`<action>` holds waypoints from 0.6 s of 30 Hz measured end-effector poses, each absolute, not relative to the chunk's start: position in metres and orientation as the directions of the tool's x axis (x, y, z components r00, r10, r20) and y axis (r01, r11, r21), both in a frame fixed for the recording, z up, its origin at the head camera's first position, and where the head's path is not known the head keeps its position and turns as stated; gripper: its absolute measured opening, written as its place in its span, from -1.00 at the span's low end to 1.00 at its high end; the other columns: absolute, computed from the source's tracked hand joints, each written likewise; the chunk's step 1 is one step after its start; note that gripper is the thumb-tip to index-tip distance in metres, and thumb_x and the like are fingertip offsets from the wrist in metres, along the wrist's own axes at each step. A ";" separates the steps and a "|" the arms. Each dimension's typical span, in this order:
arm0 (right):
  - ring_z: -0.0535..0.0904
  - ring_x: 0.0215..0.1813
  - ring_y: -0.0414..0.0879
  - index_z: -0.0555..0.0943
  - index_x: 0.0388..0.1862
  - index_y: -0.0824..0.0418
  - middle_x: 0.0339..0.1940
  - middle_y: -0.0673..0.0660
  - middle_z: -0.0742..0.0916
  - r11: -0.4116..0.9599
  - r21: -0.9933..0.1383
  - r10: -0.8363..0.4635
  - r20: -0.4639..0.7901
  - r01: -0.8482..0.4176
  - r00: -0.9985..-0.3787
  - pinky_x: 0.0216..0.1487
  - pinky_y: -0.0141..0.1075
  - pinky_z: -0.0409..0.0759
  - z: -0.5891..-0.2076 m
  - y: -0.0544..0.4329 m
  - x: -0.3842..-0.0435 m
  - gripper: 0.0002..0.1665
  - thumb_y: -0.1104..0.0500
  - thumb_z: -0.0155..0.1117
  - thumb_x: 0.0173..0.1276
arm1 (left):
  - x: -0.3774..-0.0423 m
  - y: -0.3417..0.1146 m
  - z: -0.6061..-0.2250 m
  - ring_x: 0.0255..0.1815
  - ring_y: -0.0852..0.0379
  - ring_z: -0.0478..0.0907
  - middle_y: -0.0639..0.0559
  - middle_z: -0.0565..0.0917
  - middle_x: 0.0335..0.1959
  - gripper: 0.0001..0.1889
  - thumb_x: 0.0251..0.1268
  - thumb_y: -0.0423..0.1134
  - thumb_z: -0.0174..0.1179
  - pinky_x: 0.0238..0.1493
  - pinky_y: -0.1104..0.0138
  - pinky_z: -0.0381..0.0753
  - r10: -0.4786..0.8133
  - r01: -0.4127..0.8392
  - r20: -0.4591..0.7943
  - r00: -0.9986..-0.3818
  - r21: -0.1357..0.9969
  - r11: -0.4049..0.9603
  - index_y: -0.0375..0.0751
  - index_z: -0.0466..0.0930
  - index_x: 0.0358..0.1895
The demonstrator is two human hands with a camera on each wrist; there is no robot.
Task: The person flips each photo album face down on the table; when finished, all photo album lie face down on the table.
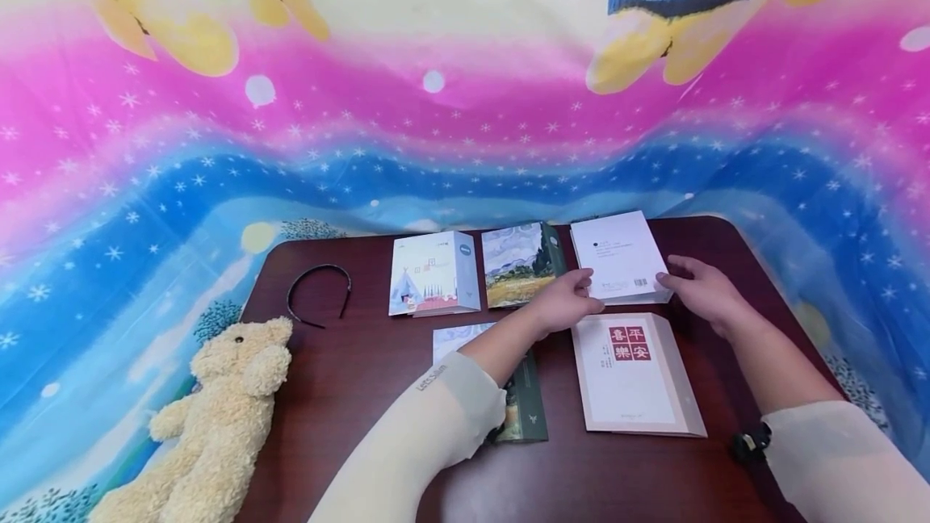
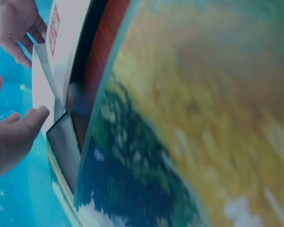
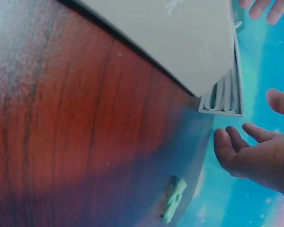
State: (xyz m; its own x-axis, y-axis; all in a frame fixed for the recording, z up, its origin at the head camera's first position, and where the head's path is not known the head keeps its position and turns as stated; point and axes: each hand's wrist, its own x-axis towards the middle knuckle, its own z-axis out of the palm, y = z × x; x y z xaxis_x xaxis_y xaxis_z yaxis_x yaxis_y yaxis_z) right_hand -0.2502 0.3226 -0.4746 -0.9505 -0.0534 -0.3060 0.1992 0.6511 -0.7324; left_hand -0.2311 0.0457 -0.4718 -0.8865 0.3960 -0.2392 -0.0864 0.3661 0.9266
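Note:
A white book-like item (image 1: 617, 257), with small print and a barcode on its face, lies at the back right of the table between my two hands. My left hand (image 1: 563, 303) is at its lower left corner, fingers loosely bent and holding nothing. By its lower right corner is my right hand (image 1: 701, 293), thumb close to the corner and fingers relaxed. In the right wrist view, the right hand (image 3: 260, 153) is beside an end with wavy white strips (image 3: 221, 97). Nearer me lies a cream book-like item (image 1: 632, 378) with red square characters.
A landscape-covered book (image 1: 519, 265) and one with a tent picture (image 1: 429, 273) stand left along the back. Another green-spined one (image 1: 534, 406) is partly under my left arm. A black headband (image 1: 320, 269) and teddy bear (image 1: 225, 418) are at left. A small green object (image 3: 174, 198) lies at right.

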 end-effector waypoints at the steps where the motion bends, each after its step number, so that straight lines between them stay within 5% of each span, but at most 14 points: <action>1: 0.10 0.54 0.55 -0.09 0.71 0.31 0.61 0.56 0.12 0.654 -0.731 -0.050 -0.297 0.194 -0.954 0.39 0.47 0.18 -0.473 0.322 -0.249 0.13 -0.39 0.02 0.54 | -0.230 0.043 -0.470 0.47 0.00 0.42 -0.03 0.45 0.50 -0.27 0.39 -0.20 0.33 0.26 0.25 0.56 0.395 -0.082 -0.232 -0.889 0.929 0.362 -0.09 0.29 0.60; 7: 0.12 0.53 0.55 -0.05 0.71 0.29 0.61 0.55 0.15 0.649 -0.748 -0.057 -0.228 0.138 -0.972 0.39 0.46 0.20 -0.463 0.315 -0.243 0.08 -0.35 0.03 0.57 | -0.227 0.025 -0.461 0.46 -0.04 0.43 0.00 0.46 0.49 -0.31 0.43 -0.20 0.30 0.30 0.17 0.55 0.376 -0.055 -0.193 -0.906 0.936 0.348 -0.05 0.31 0.59; 14: 0.43 0.32 0.40 0.06 0.69 0.30 0.46 0.51 0.40 0.644 -0.764 -0.072 -0.114 0.041 -0.991 0.19 0.24 0.53 -0.449 0.294 -0.230 -0.01 -0.29 0.05 0.60 | -0.222 -0.002 -0.451 0.47 -0.03 0.42 0.04 0.42 0.52 -0.34 0.48 -0.15 0.26 0.31 0.11 0.55 0.363 0.005 -0.145 -0.920 0.925 0.380 0.01 0.30 0.59; 18: 0.47 0.28 0.37 0.16 0.66 0.30 0.44 0.47 0.43 0.684 -0.728 -0.082 -0.012 -0.048 -0.997 0.14 0.18 0.55 -0.442 0.280 -0.222 -0.08 -0.24 0.08 0.60 | -0.218 -0.019 -0.445 0.51 -0.04 0.36 0.01 0.34 0.57 -0.34 0.51 -0.07 0.22 0.35 0.02 0.51 0.361 0.082 -0.101 -0.927 0.885 0.458 0.08 0.28 0.61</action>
